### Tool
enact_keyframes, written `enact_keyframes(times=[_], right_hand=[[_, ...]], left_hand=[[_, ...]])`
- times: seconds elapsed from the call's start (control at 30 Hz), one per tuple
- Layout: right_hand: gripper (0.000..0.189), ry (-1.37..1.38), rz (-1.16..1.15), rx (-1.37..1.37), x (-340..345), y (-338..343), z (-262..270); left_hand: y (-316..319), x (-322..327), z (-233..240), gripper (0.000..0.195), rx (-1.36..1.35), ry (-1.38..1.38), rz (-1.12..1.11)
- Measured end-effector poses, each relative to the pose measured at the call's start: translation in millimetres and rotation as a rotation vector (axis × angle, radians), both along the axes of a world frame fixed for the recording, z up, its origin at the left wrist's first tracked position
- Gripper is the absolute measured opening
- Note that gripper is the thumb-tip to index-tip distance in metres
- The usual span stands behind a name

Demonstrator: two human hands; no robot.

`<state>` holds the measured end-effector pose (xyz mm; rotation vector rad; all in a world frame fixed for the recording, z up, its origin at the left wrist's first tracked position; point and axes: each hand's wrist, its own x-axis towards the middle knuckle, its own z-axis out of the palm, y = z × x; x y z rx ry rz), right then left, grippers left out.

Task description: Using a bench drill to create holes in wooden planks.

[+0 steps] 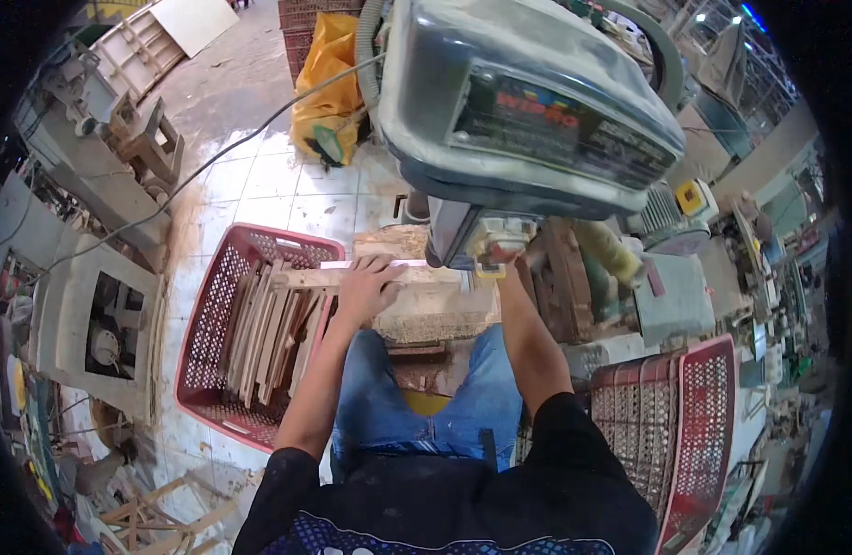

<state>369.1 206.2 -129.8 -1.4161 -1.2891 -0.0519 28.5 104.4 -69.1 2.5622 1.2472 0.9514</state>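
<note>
My left hand (pixel 372 277) lies over a pale, narrow strip (pixel 334 265), its fingers curled across it on the worn wooden work surface (pixel 426 305). The strip runs sideways towards the lower part of a Wipro machine (pixel 530 104), whose large rounded housing hangs over the work. At the machine's right side is my right hand (pixel 509 251), partly hidden and blurred by a yellow-edged fitting (pixel 490 270). What its fingers touch cannot be made out. Left of my left forearm, a red plastic crate (pixel 205 333) holds several wooden slats (pixel 277 340).
Another red crate (pixel 696 430) stands at my right. A dark cable (pixel 211 163) crosses from the left to the machine. An orange sack (pixel 325 90) sits on the tiled floor (pixel 273 166). Wooden benches (pixel 96 333) line the left side; wood pieces (pixel 162 513) lie at lower left.
</note>
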Motion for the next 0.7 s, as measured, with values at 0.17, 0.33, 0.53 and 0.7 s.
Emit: enact_keyframes(times=[0.17, 0.33, 0.53, 0.7], right_hand=[[0.036, 0.164, 0.101, -0.246, -10, -79, 61], [0.055, 0.375, 0.242, -0.558, -13, -225, 201], [0.078, 1.473, 1.452, 0.392, 33, -308, 250], [0.060, 1.833, 0.717, 0.177, 20, -302, 166]], left_hand=[[8, 7, 13, 0.043, -0.049, -0.013, -0.010], [9, 7, 14, 0.037, 0.034, -0.027, 0.036], [10, 12, 6, 0.035, 0.118, -0.026, 0.036], [-3, 9, 18, 0.033, 0.148, 0.141, -0.030]])
